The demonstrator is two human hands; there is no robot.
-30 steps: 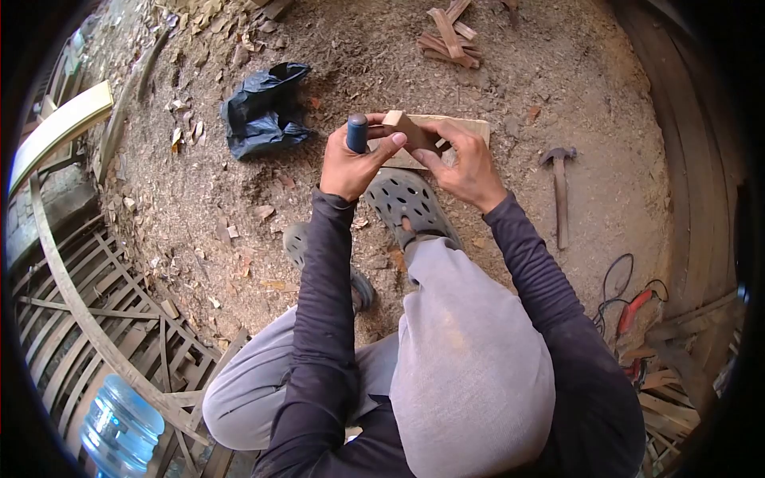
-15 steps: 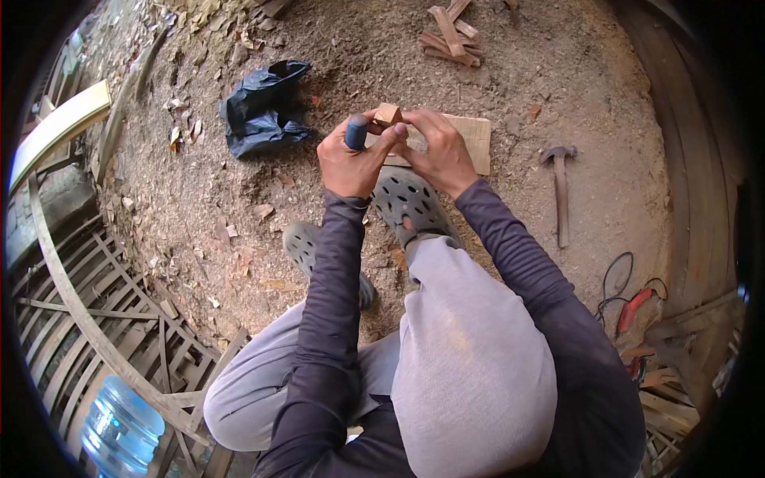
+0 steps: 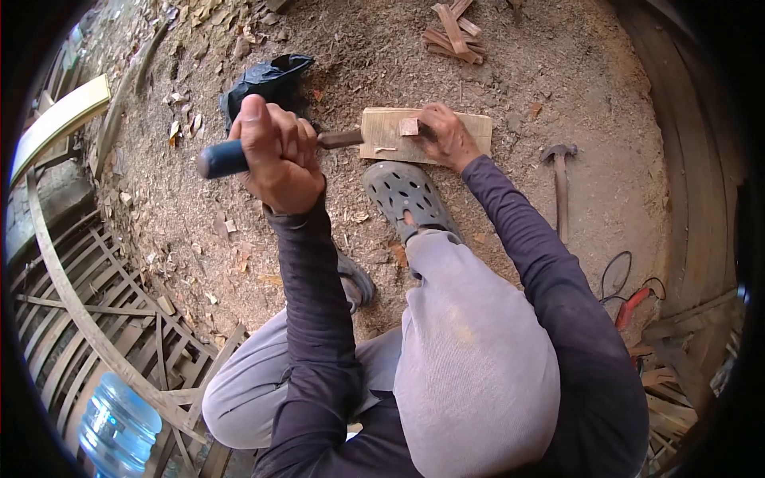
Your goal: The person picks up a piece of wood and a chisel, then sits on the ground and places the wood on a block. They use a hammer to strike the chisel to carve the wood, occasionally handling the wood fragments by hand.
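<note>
My left hand point(image 3: 280, 155) is wrapped round the blue handle of a chisel point(image 3: 341, 139), thumb up along the grip. Its dark, rusty-looking blade points right, with the end close to the left edge of a flat wooden board point(image 3: 470, 131). On that board, my right hand point(image 3: 448, 137) grips a small wooden block point(image 3: 409, 127) at its right side; some of the fingers are hidden behind the hand. A thin curled wood shaving point(image 3: 385, 149) lies on the board near its front edge.
A hammer point(image 3: 560, 187) lies on the ground to the right. Behind my left hand is a black plastic bag point(image 3: 267, 76). Split wood pieces point(image 3: 454, 36) lie at the back, and a red tool with a cord point(image 3: 632, 309) at lower right. My shoe point(image 3: 406, 195) is just before the board.
My hands have separated. The left has moved left, swinging the chisel from upright to nearly level. The right has brought the block down onto the board.
</note>
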